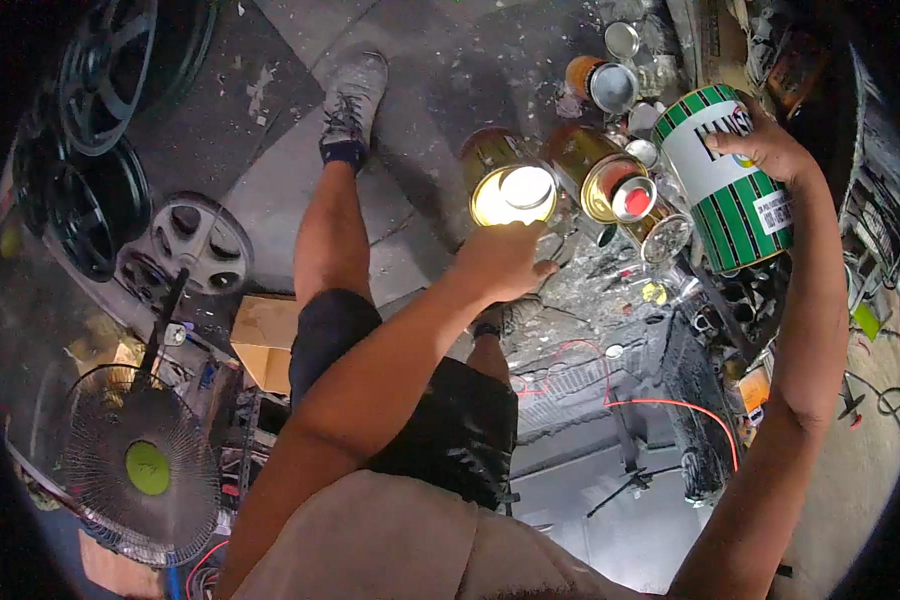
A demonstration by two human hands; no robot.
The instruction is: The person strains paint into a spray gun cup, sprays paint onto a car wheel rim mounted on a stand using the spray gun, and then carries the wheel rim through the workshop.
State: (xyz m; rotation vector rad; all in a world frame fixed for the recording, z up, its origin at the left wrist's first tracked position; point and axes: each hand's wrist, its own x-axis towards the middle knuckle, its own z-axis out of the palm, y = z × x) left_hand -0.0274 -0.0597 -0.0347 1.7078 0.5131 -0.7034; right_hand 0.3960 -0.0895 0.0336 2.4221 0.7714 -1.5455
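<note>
A large green-and-white striped paint can (698, 158) is in my right hand (770, 150), with the fingers spread around its side and upper end. My left hand (505, 262) is at the near rim of a gold-coloured tin can (483, 205) with a brightly lit round top. Its fingers look curled and are mostly hidden behind the back of the hand; the thumb points right. Beside that tin stands a second gold tin (588, 160), with a small round container showing red (634, 199) at its top.
Smaller tins (613, 88) and a round lid (622, 40) lie beyond the cans. At left are wheel rims (202, 243), a cardboard box (263, 340) and a standing fan (142, 466). An orange cord (685, 404) crosses the cluttered, paint-spattered floor at right.
</note>
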